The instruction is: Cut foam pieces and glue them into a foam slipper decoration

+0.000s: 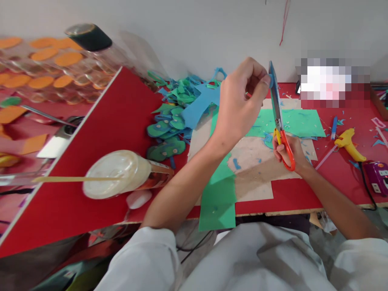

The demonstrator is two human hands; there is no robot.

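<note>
My left hand (pixel 242 99) is raised above the table, thumb and forefinger pinching a small blue foam piece (pixel 270 81). The scissors (pixel 276 105) point upward with their blades beside that piece. My right hand (pixel 289 151) grips them by the red and yellow handles, low over the cardboard. A green foam sheet (pixel 291 123) strewn with blue scraps lies behind my right hand. Another green strip (pixel 218 202) hangs over the table's front edge. To the left of my left hand lie a blue foam sheet (pixel 197 109) and a heap of green and blue cutouts (pixel 165 125).
A lidded drink cup (pixel 112 173) with a straw stands at left, near a red divider (pixel 100 133). Beyond it are clear containers with orange discs (pixel 68 59). At right lie a yellow glue gun (pixel 348 141), a blue marker (pixel 334 127) and a purple power box (pixel 376 178).
</note>
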